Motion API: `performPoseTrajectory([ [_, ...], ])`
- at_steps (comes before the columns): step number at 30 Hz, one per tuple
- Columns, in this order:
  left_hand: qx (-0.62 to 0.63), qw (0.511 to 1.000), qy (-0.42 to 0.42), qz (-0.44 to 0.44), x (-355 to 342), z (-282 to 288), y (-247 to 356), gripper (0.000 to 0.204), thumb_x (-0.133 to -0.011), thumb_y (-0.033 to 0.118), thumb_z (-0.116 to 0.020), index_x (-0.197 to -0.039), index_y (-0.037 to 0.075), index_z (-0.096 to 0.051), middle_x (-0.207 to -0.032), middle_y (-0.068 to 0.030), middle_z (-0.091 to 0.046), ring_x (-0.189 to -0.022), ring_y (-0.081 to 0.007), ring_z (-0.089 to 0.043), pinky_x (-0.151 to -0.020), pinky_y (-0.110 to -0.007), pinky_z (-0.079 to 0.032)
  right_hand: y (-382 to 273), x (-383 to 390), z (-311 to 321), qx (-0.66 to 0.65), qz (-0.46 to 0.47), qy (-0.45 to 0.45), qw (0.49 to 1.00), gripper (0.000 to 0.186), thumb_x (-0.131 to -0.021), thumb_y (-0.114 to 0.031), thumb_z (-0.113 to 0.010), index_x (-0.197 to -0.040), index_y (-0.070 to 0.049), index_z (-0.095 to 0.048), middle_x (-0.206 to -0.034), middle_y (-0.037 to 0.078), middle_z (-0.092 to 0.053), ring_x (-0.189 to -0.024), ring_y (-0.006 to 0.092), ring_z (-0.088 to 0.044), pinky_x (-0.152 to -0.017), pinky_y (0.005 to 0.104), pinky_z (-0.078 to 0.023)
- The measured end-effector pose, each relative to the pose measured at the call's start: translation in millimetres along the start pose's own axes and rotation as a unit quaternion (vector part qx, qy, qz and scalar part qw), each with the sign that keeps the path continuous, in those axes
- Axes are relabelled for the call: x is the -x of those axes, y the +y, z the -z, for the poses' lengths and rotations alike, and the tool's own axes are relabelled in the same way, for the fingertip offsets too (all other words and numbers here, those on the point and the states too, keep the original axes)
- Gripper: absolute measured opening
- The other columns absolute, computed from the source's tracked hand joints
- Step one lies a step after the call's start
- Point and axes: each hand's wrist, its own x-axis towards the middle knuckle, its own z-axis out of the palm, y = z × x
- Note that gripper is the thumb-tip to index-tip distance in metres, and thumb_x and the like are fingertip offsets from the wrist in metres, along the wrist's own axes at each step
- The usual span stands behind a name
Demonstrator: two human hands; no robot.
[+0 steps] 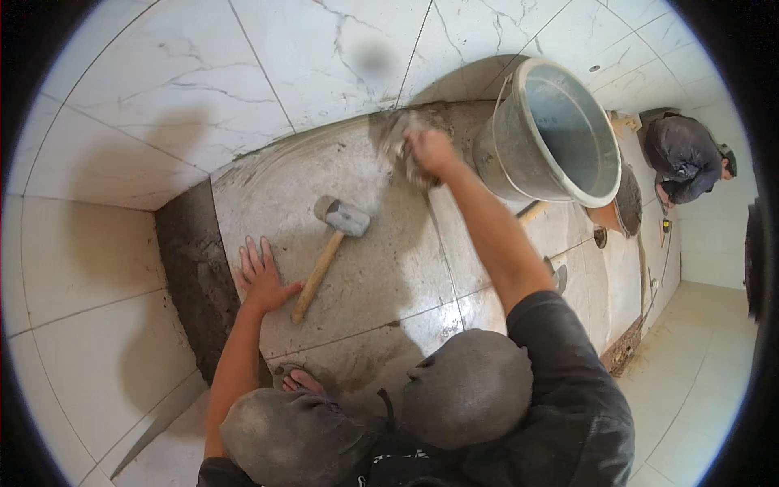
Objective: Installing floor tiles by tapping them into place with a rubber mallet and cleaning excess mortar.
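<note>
My left hand (pixel 264 280) lies flat with spread fingers on a dusty floor tile (pixel 365 264), near the tile's left edge. Its thumb tip comes close to the wooden handle of a grey-headed mallet (pixel 323 256) lying on the same tile. Farther off, my right hand (pixel 432 152) is closed on a grey, wadded rag (pixel 408 146), pressed low by the foot of the wall. Motion blurs the rag, so its exact kind is hard to make out. Grey smears mark the tile along that wall edge.
A large grey bucket (pixel 497 154) stands right of my right hand. Behind it are an orange container (pixel 604 217) and a round floor hole (pixel 600 237). Bare dark mortar (pixel 195 260) shows along the left wall. Another person (pixel 683 154) crouches at far right. My knees are close below.
</note>
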Motion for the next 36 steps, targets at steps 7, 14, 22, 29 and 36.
performPoseTrajectory([
  [7, -0.001, 1.000, 0.013, 0.024, 22.5, 19.6, -9.9, 0.140, -0.069, 0.067, -0.080, -0.161, 0.015, 0.012, -0.165, -0.0189, 0.024, -0.153, -0.0396, 0.018, -0.118, -0.063, 0.001, -34.7, 49.7, 122.7, -0.263, -0.065, 0.025, 0.962, 0.057, -0.100, -0.046, -0.053, -0.123, 0.005, -0.065, -0.116, 0.025, -0.069, -0.116, 0.0366, -0.063, -0.099, 0.0394, -0.044],
  [14, 0.016, 0.999, 0.029, 0.010, 11.0, 5.3, -8.5, 0.143, -0.065, 0.071, -0.079, -0.161, 0.014, 0.010, -0.165, -0.0196, 0.023, -0.152, -0.0404, 0.020, -0.116, -0.066, 0.003, 2.9, 217.3, 32.5, -0.024, -0.036, 0.042, 0.998, 0.065, -0.100, -0.044, -0.053, -0.150, -0.005, -0.041, -0.156, 0.027, -0.035, -0.145, 0.0431, -0.033, -0.117, 0.0508, -0.029],
  [22, -0.015, 0.999, 0.042, 0.003, 4.7, -6.0, -19.5, 0.142, -0.065, 0.078, -0.073, -0.161, 0.012, 0.009, -0.165, -0.0205, 0.021, -0.151, -0.0439, 0.017, -0.114, -0.070, 0.003, -6.7, 205.0, -18.6, 0.071, 0.034, -0.032, 0.996, 0.054, -0.101, -0.030, -0.052, -0.152, -0.015, -0.042, -0.161, 0.016, -0.031, -0.150, 0.0398, -0.025, -0.118, 0.0592, -0.024],
  [29, -0.025, 0.998, 0.052, -0.007, 9.3, 0.3, -18.2, 0.140, -0.067, 0.079, -0.071, -0.161, 0.010, 0.006, -0.165, -0.0208, 0.020, -0.151, -0.0448, 0.017, -0.115, -0.068, 0.003, -6.0, 42.7, -35.4, 0.051, 0.097, 0.003, 0.994, 0.052, -0.101, -0.034, -0.049, -0.150, -0.016, -0.044, -0.160, 0.015, -0.032, -0.148, 0.0397, -0.028, -0.118, 0.0548, -0.028],
  [36, 0.019, 0.998, 0.053, -0.024, 4.6, -1.7, -8.1, 0.137, -0.067, 0.084, -0.067, -0.162, 0.015, 0.004, -0.166, -0.0190, 0.018, -0.152, -0.0421, 0.016, -0.116, -0.067, 0.004, 5.3, 59.6, -28.3, 0.046, 0.081, -0.067, 0.993, 0.056, -0.100, -0.029, -0.050, -0.151, -0.008, -0.042, -0.160, 0.023, -0.029, -0.149, 0.0432, -0.024, -0.121, 0.0476, -0.026],
])
